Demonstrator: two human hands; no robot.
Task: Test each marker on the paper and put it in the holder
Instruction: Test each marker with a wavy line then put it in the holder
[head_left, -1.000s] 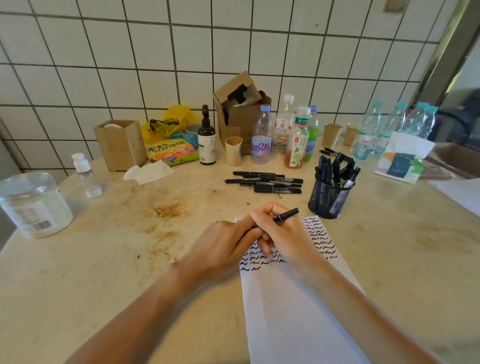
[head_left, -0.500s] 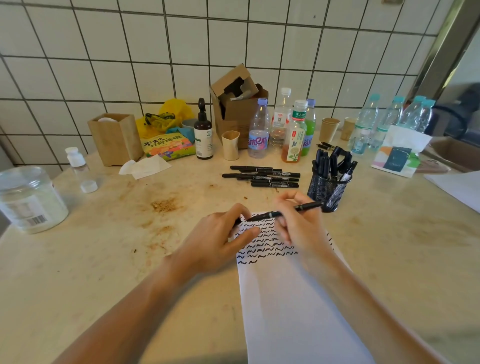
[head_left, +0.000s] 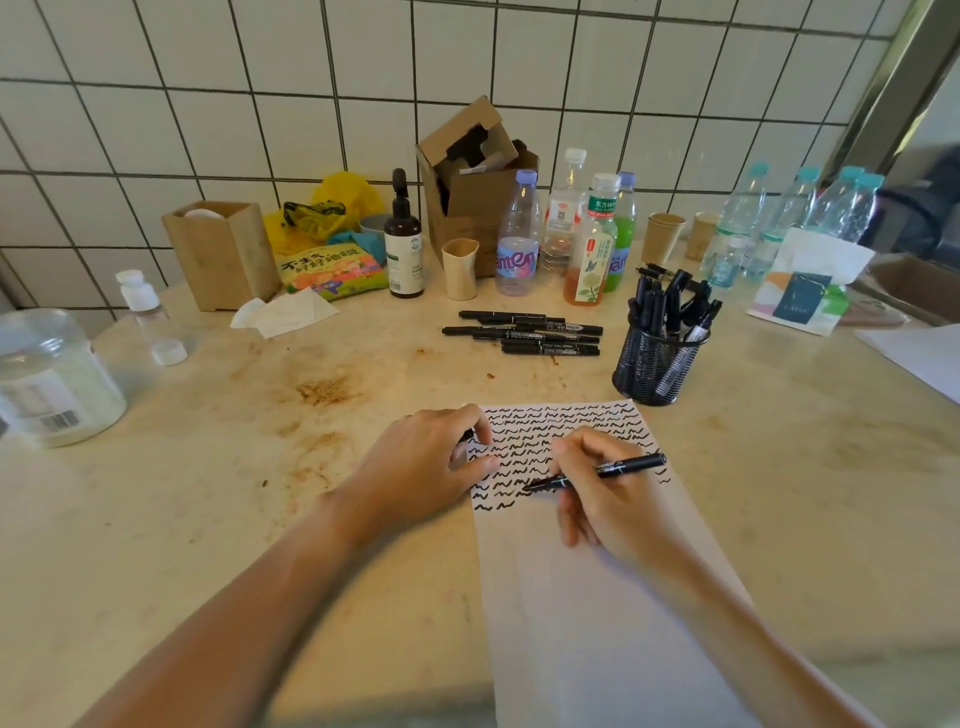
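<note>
On the left, the left hand (head_left: 441, 462) lies on the table (head_left: 208, 519) at the left edge of the paper (head_left: 597, 623), its fingers curled; something small and dark shows under the fingertips, likely the cap, but I cannot tell for certain. If it is the cap and the grasp loosens, it could roll off across the stained top. This hand also seems to pin the sheet; should it lift, the paper may slide under the pen stroke and smear the line.

In the middle, the paper reaches from the near edge of the table toward its centre, its far part filled with rows of black squiggles. The right hand (head_left: 597, 499) grasps the marker (head_left: 597, 472) in a writing grip, tip at the lowest row, barrel pointing right. The heel of this hand sits close to the ink; dragged over a wet mark, it would smudge.

Beyond the paper, toward the far edge, loose markers (head_left: 524, 332) lie in a row, seemingly untested. A careless reach could scatter them.

To the right, the holder (head_left: 657, 366) stands just beyond the paper's far right corner, already crowded with markers. Pushing another in at a slant could tip it or catch on those inside.
</note>
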